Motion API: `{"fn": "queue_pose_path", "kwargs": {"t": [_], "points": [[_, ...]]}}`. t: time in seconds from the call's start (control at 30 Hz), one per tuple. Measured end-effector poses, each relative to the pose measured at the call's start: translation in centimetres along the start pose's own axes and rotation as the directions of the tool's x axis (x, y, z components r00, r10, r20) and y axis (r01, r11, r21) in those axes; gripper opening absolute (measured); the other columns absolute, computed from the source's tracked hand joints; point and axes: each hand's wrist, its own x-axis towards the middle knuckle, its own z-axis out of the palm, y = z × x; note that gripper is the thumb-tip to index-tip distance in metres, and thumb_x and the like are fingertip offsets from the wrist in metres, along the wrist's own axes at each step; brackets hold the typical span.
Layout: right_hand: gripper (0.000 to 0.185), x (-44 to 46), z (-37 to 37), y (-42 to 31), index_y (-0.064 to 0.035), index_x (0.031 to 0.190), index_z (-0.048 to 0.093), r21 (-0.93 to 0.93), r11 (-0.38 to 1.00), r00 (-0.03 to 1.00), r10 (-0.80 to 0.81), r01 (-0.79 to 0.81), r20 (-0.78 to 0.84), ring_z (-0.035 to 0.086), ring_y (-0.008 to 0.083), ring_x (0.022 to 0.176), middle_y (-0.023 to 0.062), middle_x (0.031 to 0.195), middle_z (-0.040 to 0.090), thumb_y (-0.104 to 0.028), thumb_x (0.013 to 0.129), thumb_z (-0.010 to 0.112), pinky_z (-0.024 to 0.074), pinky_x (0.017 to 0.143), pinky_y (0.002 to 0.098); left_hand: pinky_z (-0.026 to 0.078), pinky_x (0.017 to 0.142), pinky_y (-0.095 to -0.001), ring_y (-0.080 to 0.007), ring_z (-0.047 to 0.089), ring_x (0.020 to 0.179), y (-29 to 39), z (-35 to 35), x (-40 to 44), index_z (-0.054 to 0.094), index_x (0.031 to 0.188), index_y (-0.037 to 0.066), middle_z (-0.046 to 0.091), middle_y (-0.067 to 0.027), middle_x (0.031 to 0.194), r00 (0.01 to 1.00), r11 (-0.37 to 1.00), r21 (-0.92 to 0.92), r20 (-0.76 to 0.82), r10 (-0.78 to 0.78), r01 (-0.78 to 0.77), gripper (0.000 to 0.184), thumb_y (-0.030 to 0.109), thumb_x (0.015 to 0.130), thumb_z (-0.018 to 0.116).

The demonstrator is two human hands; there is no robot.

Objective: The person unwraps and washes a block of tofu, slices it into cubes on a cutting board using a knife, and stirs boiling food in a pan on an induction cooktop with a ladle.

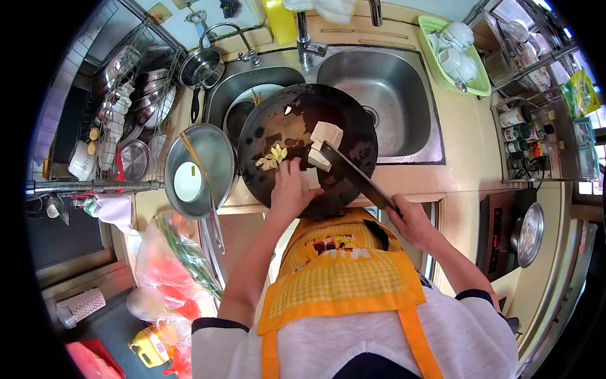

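Observation:
A round dark board [265, 129] lies over the front edge of the sink. On it white tofu-like blocks [327, 134] sit right of the middle, with a pile of ginger and garlic [273, 158] to their left and a small white piece farther back. My right hand [410, 221] is closed round the handle of a cleaver [356, 177], whose blade tip touches the blocks. My left hand [294, 189] rests on the board's near part, its thumb and fingers apart around a pale block [311, 179]; its fingertips are beside the ginger and garlic.
A metal pan [218, 161] with a white bowl and chopsticks stands left of the board. Behind is a double sink [404, 101] with a faucet [304, 47]. A green basket of dishes [429, 31] stands back right; an induction cooker [495, 237] is at the right.

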Motion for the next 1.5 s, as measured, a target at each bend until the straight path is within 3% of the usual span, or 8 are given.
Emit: {"fn": "queue_pose_path", "kwargs": {"t": [0.03,0.37,0.57,0.77,0.87,1.07,1.37,1.5], "points": [[0.019,-0.1,0.0,0.1,0.0021,0.086,0.043,-0.002,1.0,1.0,-0.003,0.003,-0.001,0.053,0.045,0.07,0.026,0.07,0.054,-0.015,0.09,0.05,0.0408,0.06,0.0468,0.044,0.087,-0.0428,-0.0396,0.046,0.108,0.5,0.2,-0.8,0.037,0.124,0.004,0.042,-0.0177,0.116,0.994,0.995,-0.027,-0.062,-0.093,0.091,0.071,0.015,0.067,0.077],[0.018,0.5,0.1,0.7,0.0017,0.087,0.043,-0.033,0.999,0.999,-0.025,0.027,0.046,0.053,0.0456,0.071,0.0266,0.071,0.054,-0.015,0.09,0.05,0.0413,0.061,0.0472,0.046,0.08,-0.0433,-0.0373,0.049,0.101,-3.3,4.1,-0.9,0.04,0.119,0.002,0.046,-0.0168,0.107,0.966,0.985,-0.141,-0.251,0.063,-0.101,0.064,0.007,0.067,0.075],[0.019,0.6,0.0,0.6,0.0012,0.088,0.044,-0.056,0.998,0.996,-0.011,0.016,0.087,0.054,0.0455,0.072,0.0271,0.071,0.054,-0.016,0.09,0.05,0.0414,0.062,0.0483,0.042,0.082,-0.0415,-0.0366,0.047,0.098,-0.1,4.3,-0.8,0.04,0.118,0.0,0.047,-0.018,0.105,0.923,0.997,-0.063,-0.385,0.023,-0.051,0.069,0.013,0.062,0.079],[0.019,0.9,-0.2,0.7,0.0001,0.091,0.043,-0.098,0.995,0.992,0.007,0.005,0.124,0.054,0.0454,0.073,0.0265,0.072,0.055,-0.018,0.091,0.049,0.0417,0.064,0.0488,0.04,0.086,-0.0406,-0.0362,0.046,0.099,-1.6,4.3,-0.6,0.04,0.118,0.0,0.048,-0.0182,0.109,0.936,0.995,-0.009,-0.339,0.092,-0.101,0.065,0.006,0.064,0.074],[0.018,1.2,0.0,0.5,-0.0005,0.091,0.043,-0.11,0.994,0.989,-0.008,0.024,0.148,0.055,0.0442,0.075,0.0261,0.074,0.056,-0.017,0.09,0.049,0.0424,0.065,0.0485,0.04,0.087,-0.0403,-0.0352,0.047,0.1,-2.8,3.9,-1.0,0.041,0.119,0.0,0.049,-0.0171,0.109,0.921,0.971,0.045,-0.311,0.236,-0.233,0.067,0.007,0.062,0.077],[0.016,2.2,2.0,0.3,-0.0014,0.089,0.044,-0.124,0.98,0.984,-0.145,0.157,0.104,0.055,0.0438,0.075,0.0249,0.074,0.055,-0.014,0.086,0.054,0.0436,0.063,0.0472,0.038,0.091,-0.0408,-0.0365,0.045,0.105,-3.1,4.1,-2.9,0.043,0.119,0.001,0.049,-0.0171,0.11,0.931,0.96,-0.255,-0.364,0.018,-0.119,0.066,0.007,0.063,0.078],[0.019,2.6,4.0,0.1,0.0,0.092,0.042,-0.23,0.962,0.983,-0.115,0.147,0.144,0.058,0.0423,0.076,0.024,0.08,0.059,-0.018,0.088,0.046,0.0471,0.068,0.0482,0.042,0.086,-0.0394,-0.0353,0.048,0.101,-4.1,4.9,-3.1,0.048,0.109,0.0,0.05,-0.0164,0.105,0.921,0.961,-0.252,-0.389,0.01,-0.117,0.055,0.007,0.063,0.078],[0.02,2.5,4.3,-0.9,-0.0005,0.091,0.041,-0.239,0.97,0.987,-0.015,0.053,0.157,0.057,0.0435,0.079,0.0248,0.083,0.058,-0.019,0.088,0.048,0.045,0.068,0.0503,0.046,0.073,-0.0344,-0.0276,0.053,0.084,-4.3,5.0,-2.7,0.052,0.104,0.002,0.052,-0.0125,0.099,0.885,0.972,-0.173,-0.461,0.064,-0.16,0.053,0.008,0.06,0.08]]}}
